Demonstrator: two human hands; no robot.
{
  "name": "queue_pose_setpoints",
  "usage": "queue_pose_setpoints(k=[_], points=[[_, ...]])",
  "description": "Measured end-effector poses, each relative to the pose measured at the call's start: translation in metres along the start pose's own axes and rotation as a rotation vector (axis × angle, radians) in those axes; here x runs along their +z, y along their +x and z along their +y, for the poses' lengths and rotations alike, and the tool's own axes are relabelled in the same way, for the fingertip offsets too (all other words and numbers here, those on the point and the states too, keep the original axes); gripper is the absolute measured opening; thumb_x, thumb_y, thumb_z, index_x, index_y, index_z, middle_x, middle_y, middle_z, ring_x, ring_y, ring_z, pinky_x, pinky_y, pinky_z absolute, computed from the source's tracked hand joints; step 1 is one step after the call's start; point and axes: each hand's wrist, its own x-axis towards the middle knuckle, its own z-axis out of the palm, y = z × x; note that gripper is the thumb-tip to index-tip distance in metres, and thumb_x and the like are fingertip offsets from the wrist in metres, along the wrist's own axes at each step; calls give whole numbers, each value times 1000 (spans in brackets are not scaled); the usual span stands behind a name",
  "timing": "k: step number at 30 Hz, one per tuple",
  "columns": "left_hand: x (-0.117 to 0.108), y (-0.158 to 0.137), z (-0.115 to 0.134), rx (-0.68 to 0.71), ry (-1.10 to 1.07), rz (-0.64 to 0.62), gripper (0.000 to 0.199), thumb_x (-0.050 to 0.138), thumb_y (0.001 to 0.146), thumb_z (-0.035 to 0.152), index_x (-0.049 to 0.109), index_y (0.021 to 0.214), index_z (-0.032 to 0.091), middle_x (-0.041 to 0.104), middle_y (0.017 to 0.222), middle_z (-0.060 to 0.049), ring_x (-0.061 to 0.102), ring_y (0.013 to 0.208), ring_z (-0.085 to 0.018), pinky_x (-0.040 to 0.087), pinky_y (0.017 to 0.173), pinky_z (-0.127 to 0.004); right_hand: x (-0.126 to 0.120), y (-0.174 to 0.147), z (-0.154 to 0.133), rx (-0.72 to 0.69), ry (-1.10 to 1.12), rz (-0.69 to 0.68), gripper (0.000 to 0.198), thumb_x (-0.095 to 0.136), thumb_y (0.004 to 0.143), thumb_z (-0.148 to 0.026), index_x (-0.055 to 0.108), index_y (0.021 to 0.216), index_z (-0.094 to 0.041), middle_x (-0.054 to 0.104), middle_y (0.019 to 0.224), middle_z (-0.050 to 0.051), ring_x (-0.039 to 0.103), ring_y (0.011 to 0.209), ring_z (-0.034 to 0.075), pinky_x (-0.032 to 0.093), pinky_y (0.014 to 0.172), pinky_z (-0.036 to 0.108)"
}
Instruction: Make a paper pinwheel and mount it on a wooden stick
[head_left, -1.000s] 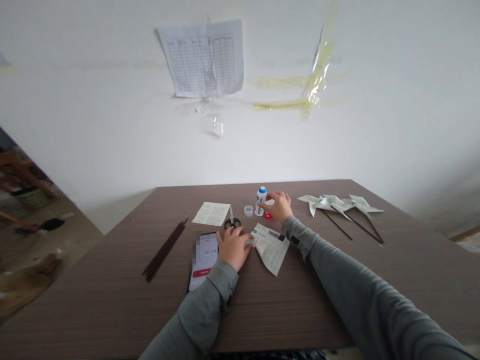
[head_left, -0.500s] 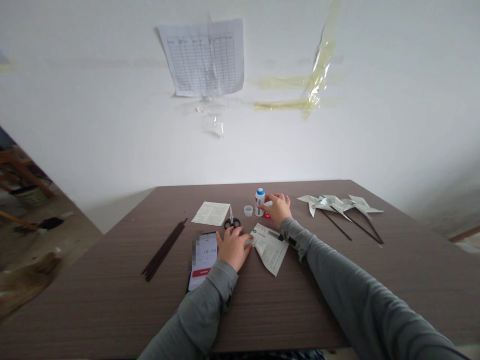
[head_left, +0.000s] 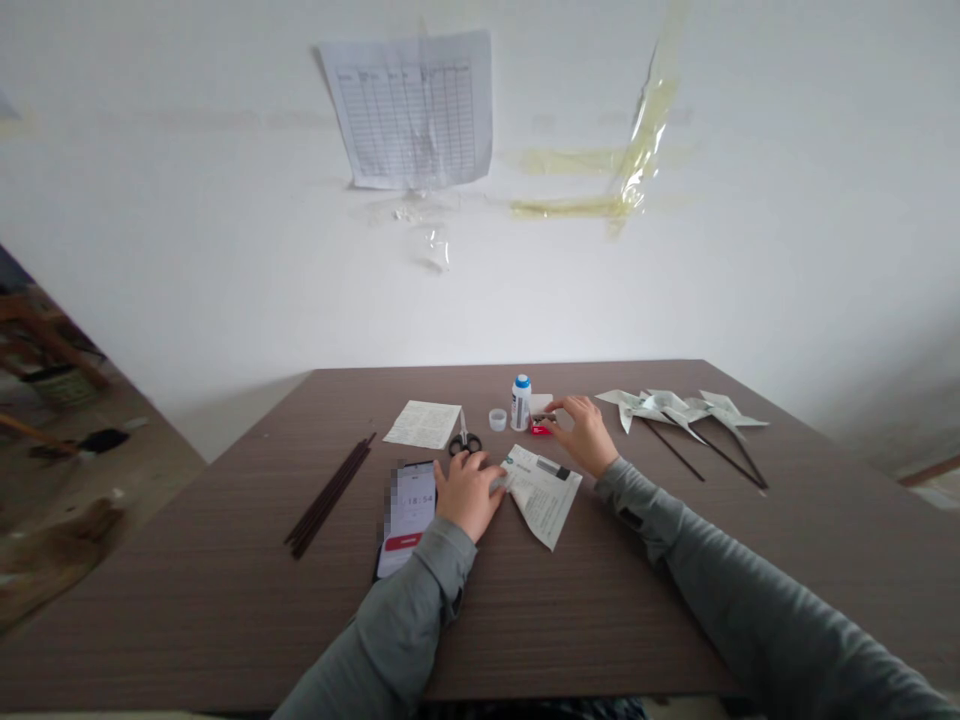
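My right hand [head_left: 587,434] reaches to a small red-and-white box [head_left: 538,430], thumb and index finger closed about its right side. Beside the box stands a white bottle [head_left: 520,408] with a blue cap. A small clear cup [head_left: 497,420] is left of the bottle. Fingers spread, my left hand [head_left: 469,492] rests on the table, its thumb side at the left edge of a printed paper piece [head_left: 546,500] with a folded corner. Just beyond its fingertips lie black-handled scissors [head_left: 464,440]. A phone [head_left: 409,515] showing a timer lies left of that hand.
Several dark thin sticks [head_left: 330,497] lie at the left of the brown table [head_left: 225,600]. A printed paper square [head_left: 421,424] lies behind the phone. Paper pinwheels [head_left: 660,405] on dark sticks lie at the right. Behind is a wall with a taped sheet [head_left: 412,110].
My right hand has moved from beside the bottle rightward to the small box, more of which now shows. My left hand stays in place.
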Motion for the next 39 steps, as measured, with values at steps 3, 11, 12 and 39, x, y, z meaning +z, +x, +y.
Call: queue_pose_setpoints(k=[3, 11, 12, 39], points=[[0, 0, 0, -3, 0, 4, 35, 86, 117, 22, 100, 146, 38, 80, 185, -10, 61, 179, -47, 35, 155, -93, -11, -19, 4, -173, 86, -156, 8, 87, 111, -31, 93, 116, -32, 97, 122, 10, 88, 122, 38, 69, 118, 60], [-2, 2, 4, -13, -34, 5, 33, 86, 115, 19, 102, 139, 33, 82, 184, -12, 63, 179, -48, 35, 155, -96, -38, -58, 15, -400, 63, -411, 10, 91, 114, -27, 98, 112, -34, 99, 116, 7, 88, 126, 34, 72, 116, 54], [-2, 2, 4, -14, -36, 7, 32, 86, 114, 18, 102, 138, 33, 82, 183, -12, 63, 179, -48, 36, 155, -96, -40, -61, 14, -400, 54, -425, 9, 93, 113, -27, 98, 114, -34, 99, 117, 7, 88, 127, 34, 72, 116, 54], [-5, -4, 17, 17, -92, -13, 40, 63, 131, 37, 95, 155, 33, 91, 170, -11, 69, 175, -43, 39, 159, -85, -42, -82, -20, -375, -177, -493, 28, 93, 106, -28, 97, 134, -32, 98, 129, 11, 84, 145, 41, 52, 146, 78]])
